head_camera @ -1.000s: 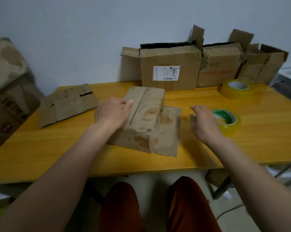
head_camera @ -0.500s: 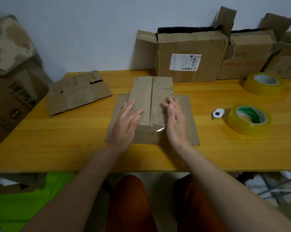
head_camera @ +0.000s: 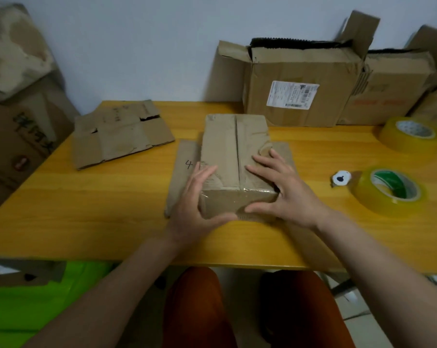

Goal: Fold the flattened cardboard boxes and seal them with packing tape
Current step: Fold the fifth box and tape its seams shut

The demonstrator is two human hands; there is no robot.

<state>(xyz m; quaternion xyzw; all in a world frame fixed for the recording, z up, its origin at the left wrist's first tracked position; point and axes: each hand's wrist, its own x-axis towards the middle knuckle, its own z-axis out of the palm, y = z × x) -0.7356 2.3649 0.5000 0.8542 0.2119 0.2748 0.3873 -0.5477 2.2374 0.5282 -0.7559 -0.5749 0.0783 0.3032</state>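
A small folded cardboard box stands in the middle of the yellow table, its top seam running away from me and clear tape shining on its near end. Two flaps lie flat on the table either side of it; the left flap bears a "4". My left hand presses the near left corner, thumb along the front face. My right hand lies spread on the near right top, thumb on the front face. A flattened box lies at the back left. A tape roll sits to the right.
A second yellow tape roll sits at the far right. Open cardboard boxes line the wall behind the table. Large cartons stand left of the table. The table's front edge is close to my knees.
Both hands slid back from the box top to its near end, and the thumbs now lie on the front face. A second ago the box sat skewed with my right hand off it.
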